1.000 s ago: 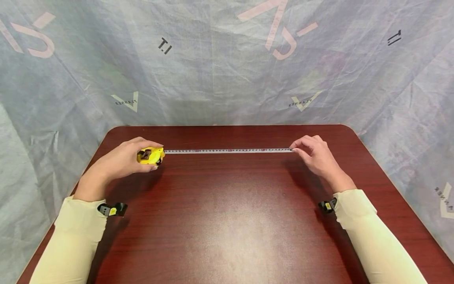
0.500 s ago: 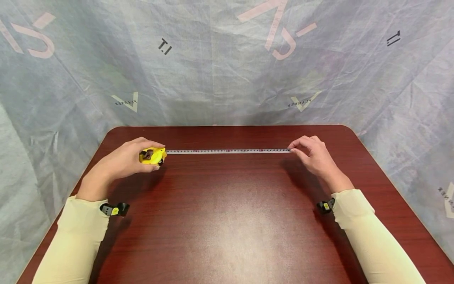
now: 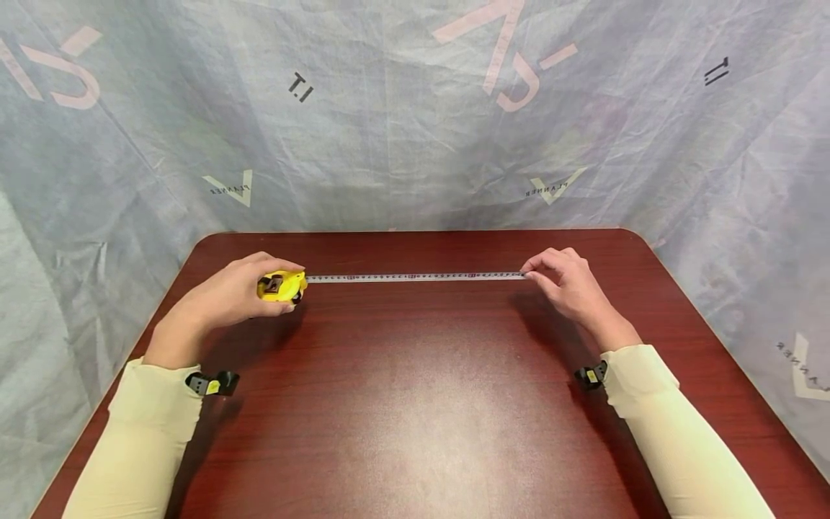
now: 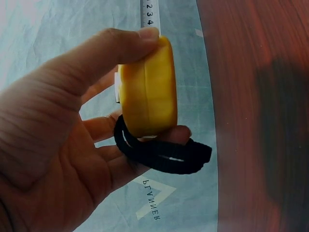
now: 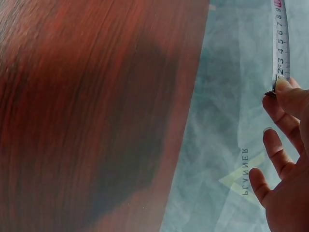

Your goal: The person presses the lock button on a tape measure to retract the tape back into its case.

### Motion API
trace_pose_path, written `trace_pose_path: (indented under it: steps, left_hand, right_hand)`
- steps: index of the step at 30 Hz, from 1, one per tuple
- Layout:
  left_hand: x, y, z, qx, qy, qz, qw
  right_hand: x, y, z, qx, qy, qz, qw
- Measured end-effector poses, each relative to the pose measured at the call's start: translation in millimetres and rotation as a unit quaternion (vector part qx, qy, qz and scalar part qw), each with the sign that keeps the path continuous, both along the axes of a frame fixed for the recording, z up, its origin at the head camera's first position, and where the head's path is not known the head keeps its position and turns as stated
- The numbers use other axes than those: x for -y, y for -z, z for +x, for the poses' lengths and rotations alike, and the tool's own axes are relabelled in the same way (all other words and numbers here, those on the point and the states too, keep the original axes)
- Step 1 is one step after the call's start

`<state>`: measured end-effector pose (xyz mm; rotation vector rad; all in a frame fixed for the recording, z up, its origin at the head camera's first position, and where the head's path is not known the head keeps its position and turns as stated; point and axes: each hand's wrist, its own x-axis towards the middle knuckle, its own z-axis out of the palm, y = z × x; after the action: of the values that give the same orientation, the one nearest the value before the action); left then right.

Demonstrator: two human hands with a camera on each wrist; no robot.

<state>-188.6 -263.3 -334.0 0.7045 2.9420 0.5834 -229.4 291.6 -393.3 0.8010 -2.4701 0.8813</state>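
My left hand (image 3: 236, 295) grips a yellow tape measure (image 3: 283, 286) between thumb and fingers, over the left side of the table. A black wrist strap (image 4: 188, 154) loops from the case in the left wrist view. From the case a white blade (image 3: 389, 277) with printed numbers runs straight across to the right. My right hand (image 3: 570, 285) pinches the end of the blade with thumb and index finger. In the right wrist view the metal end hook (image 5: 271, 93) sits at those fingertips, and the other fingers are spread apart. Both hands are held above the table.
A dark red wooden table (image 3: 415, 382) lies below, its far edge just beyond the blade. Grey fabric sheeting (image 3: 389, 130) with printed letters hangs behind and at both sides. Camera bands (image 3: 212, 383) sit on both wrists.
My hands have come slightly closer together, the right moving left and the left a little right. The stretch of blade between them is shorter. Both grips stay the same.
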Motion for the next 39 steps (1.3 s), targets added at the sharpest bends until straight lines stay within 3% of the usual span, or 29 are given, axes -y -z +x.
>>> trace_pose_path:
  steps: [39]
  left_hand:
    - [-8.3, 0.3, -1.2, -0.007, 0.005, 0.004, 1.0000]
  right_hand:
    - [10.8, -0.5, -2.6, -0.005, -0.002, -0.002, 1.0000]
